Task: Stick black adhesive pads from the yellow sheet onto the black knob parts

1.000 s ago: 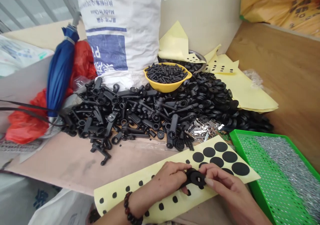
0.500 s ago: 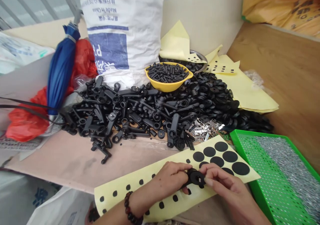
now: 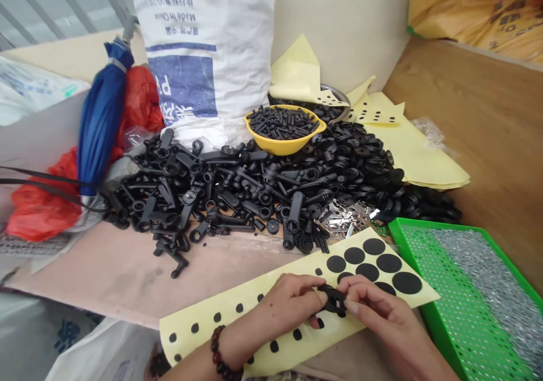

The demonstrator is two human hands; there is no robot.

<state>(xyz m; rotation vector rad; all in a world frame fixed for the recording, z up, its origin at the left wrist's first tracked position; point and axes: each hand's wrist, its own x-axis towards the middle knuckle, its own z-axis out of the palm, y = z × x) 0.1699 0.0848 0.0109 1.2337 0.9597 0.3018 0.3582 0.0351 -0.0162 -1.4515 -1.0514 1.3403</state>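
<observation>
A black plastic part (image 3: 334, 301) with a round end and a slot is held over a pale yellow sticker sheet (image 3: 237, 336). My left hand (image 3: 292, 299), with a beaded bracelet at the wrist, has its fingers closed round the part's left side. On the right, my right hand (image 3: 375, 307) pinches at the part's edge, thumb and fingertips touching it. Large black round stickers (image 3: 389, 263) and small black dots (image 3: 218, 317) lie on the sheet, partly covered by my hands.
Behind the sheet spreads a heap of black plastic parts (image 3: 237, 191), with a yellow bowl (image 3: 282, 145) of black screw-like pieces. Small metal clips (image 3: 345, 220) lie in front. A green tray (image 3: 441, 324) with metal pins stands right. A white sack (image 3: 237, 47) and blue umbrella (image 3: 99, 126) are behind.
My left thumb has moved right, further over the black part, and the part has turned slightly. The whole view has shifted a little.
</observation>
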